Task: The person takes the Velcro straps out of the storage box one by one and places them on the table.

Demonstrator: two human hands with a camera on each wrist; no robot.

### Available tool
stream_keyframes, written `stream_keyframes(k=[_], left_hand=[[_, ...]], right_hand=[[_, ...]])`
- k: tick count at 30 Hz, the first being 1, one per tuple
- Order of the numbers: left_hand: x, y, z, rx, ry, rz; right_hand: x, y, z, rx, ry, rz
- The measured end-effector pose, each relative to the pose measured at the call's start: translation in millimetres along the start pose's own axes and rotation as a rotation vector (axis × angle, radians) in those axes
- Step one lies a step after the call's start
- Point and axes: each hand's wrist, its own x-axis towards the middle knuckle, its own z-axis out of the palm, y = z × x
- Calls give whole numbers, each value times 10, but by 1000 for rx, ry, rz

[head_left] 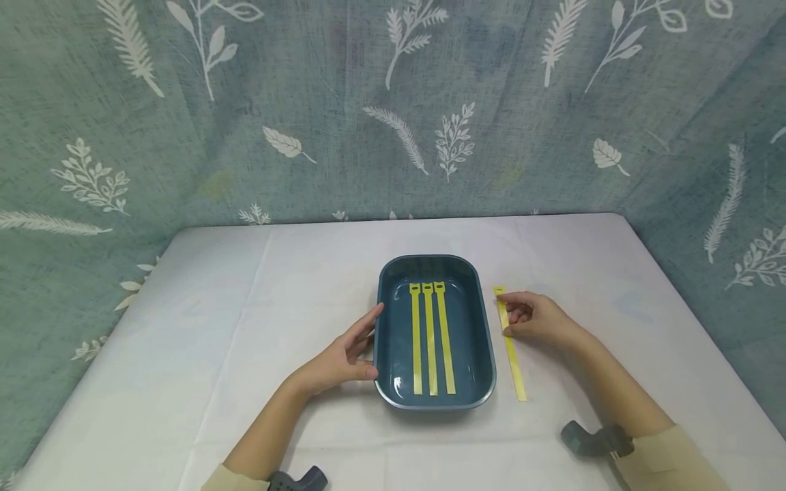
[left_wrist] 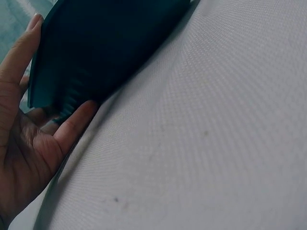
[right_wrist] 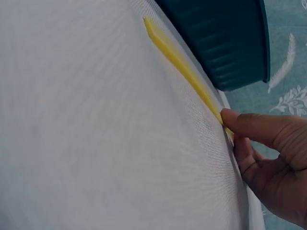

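A dark teal rectangular tray (head_left: 482, 341) stands on the white-covered table. Three yellow hook-and-loop cable ties (head_left: 431, 341) lie side by side in it, slotted heads at the far end. My left hand (head_left: 338, 358) rests against the tray's left side, fingers and thumb spread; the left wrist view has the fingers (left_wrist: 76, 122) along its wall (left_wrist: 110, 43). To the right of the tray, my right hand (head_left: 543, 320) pinches another yellow cable tie (head_left: 514, 368) near its slotted head. In the right wrist view, thumb and fingertips meet at one end of that tie (right_wrist: 180, 62).
White cloth covers the table (head_left: 276, 286). A blue-green curtain (head_left: 344, 136) with white leaf prints hangs behind and at the sides. Dark wrist devices (head_left: 595, 440) are worn at both sleeves.
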Motion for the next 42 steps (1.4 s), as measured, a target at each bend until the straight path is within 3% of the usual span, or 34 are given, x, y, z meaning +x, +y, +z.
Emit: stream_keyframes(k=[5,20,27,35,42], left_hand=[[-2,-18,3,-11,2,7],[-19,-27,-14,-29,-1,2],[-2,-22,-17,-23,-10,15],[12,-33,-17,-18,-7,4],[11,-51,-3,-36,11,32]], right_hand=[[43,-37,-24,-68,-40,40],[135,-96,-143,13,-179,132],[146,-193,-307,122,-229,121],[164,-351,-467,65,-281,64],[182,-498,-534,102,-354,-6]])
